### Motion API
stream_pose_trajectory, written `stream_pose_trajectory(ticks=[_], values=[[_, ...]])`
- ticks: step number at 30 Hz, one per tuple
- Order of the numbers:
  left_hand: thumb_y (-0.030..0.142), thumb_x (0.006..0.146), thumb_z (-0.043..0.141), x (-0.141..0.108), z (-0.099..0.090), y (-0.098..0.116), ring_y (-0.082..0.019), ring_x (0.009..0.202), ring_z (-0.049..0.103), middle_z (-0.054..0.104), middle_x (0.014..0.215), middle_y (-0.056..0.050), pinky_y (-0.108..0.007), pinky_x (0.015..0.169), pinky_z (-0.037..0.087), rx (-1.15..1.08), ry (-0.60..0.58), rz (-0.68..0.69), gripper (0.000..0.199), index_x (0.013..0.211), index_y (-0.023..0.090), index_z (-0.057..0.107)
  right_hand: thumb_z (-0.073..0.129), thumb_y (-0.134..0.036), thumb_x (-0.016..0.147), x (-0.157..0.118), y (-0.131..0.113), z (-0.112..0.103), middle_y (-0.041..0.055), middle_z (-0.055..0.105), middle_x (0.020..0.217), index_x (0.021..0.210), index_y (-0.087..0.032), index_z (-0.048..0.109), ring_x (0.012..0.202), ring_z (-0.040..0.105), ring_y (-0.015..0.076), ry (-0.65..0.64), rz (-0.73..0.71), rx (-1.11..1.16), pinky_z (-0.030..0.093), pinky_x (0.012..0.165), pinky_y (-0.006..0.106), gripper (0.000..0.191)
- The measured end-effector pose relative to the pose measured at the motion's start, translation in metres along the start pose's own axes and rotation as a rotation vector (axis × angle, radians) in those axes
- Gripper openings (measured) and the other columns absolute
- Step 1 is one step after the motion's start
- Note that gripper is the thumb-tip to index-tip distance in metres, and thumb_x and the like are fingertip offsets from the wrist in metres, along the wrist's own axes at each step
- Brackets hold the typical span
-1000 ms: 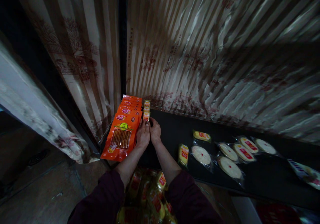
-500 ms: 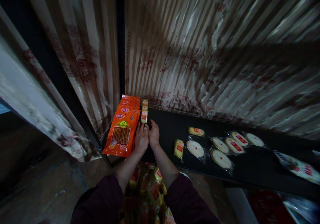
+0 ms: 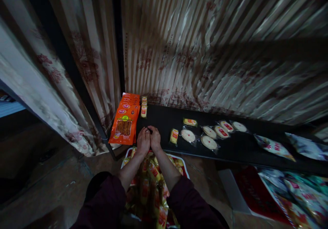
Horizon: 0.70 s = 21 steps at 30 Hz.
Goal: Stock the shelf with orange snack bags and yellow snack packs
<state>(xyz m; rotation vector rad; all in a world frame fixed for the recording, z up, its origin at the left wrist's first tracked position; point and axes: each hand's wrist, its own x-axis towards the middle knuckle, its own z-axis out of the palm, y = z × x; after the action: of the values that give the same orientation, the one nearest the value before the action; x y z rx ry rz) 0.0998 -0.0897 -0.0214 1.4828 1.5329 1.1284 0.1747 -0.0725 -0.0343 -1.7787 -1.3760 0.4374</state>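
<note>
My left hand (image 3: 143, 141) and my right hand (image 3: 154, 138) are side by side over the front edge of the black shelf (image 3: 159, 118). Their fingers curl inward with the tips close together; whatever may be between them is hidden. Just beyond, a short row of small yellow snack packets (image 3: 144, 112) runs toward the curtain. Left of that row, orange snack bags (image 3: 124, 126) overlap in a line, the front one showing brown sticks through its window. Below my forearms sits a white-rimmed basket (image 3: 187, 169) full of yellow packets (image 3: 154, 171).
Loose yellow packets (image 3: 174, 136) and round pale wrapped cakes (image 3: 188, 136) lie to the right on the shelf, with larger bags (image 3: 275, 147) farther along. A dark post (image 3: 118, 41) and striped curtains (image 3: 194, 44) close off the back. Under the shelf, a red-and-white box (image 3: 256, 191) stands beside colourful bags.
Both hands have drawn back from the row of yellow packets toward me, leaving its front packet uncovered. The view has shifted, bringing more of the basket and the right side into sight.
</note>
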Motion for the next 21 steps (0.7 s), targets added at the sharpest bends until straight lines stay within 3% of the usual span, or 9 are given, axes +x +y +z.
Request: stream_pose_trajectory(ticks=[6, 12, 18, 21], values=[[0.019, 0.087, 0.035, -0.013, -0.011, -0.006, -0.019, 0.120, 0.053, 0.064, 0.120, -0.009, -0.039, 0.109, 0.036, 0.028, -0.054, 0.081, 0.036, 0.108, 0.015, 0.064, 0.052, -0.013, 0.077, -0.020, -0.003, -0.007, 0.0104, 0.066, 0.110, 0.097, -0.015, 0.070, 0.102, 0.061, 0.0186, -0.049, 0.011, -0.013, 0.045, 0.095, 0.030, 0.027], [0.015, 0.084, 0.036, -0.029, -0.024, -0.013, -0.020, 0.119, 0.053, 0.064, 0.117, -0.012, -0.039, 0.108, 0.037, 0.112, -0.108, 0.202, 0.035, 0.106, 0.013, 0.064, 0.050, -0.009, 0.075, -0.044, -0.002, -0.011, 0.0109, 0.065, 0.111, 0.100, -0.014, 0.069, 0.102, 0.060, 0.0185, -0.059, -0.053, -0.010, 0.046, 0.094, 0.029, 0.031], [0.012, 0.083, 0.036, -0.053, -0.028, -0.018, -0.020, 0.126, 0.047, 0.064, 0.118, -0.011, -0.040, 0.111, 0.034, 0.152, -0.114, 0.251, 0.038, 0.109, 0.013, 0.063, 0.049, -0.009, 0.074, -0.068, 0.006, -0.017, 0.0101, 0.062, 0.117, 0.099, -0.016, 0.069, 0.106, 0.058, 0.0196, -0.057, -0.118, 0.013, 0.046, 0.097, 0.033, 0.033], [0.011, 0.082, 0.035, -0.067, -0.032, -0.018, -0.019, 0.131, 0.042, 0.061, 0.124, -0.012, -0.040, 0.113, 0.032, 0.151, -0.150, 0.254, 0.041, 0.113, 0.012, 0.062, 0.046, -0.009, 0.075, -0.081, 0.009, -0.022, 0.0114, 0.058, 0.127, 0.108, -0.015, 0.067, 0.114, 0.055, 0.0203, -0.087, -0.153, 0.028, 0.043, 0.101, 0.035, 0.039]])
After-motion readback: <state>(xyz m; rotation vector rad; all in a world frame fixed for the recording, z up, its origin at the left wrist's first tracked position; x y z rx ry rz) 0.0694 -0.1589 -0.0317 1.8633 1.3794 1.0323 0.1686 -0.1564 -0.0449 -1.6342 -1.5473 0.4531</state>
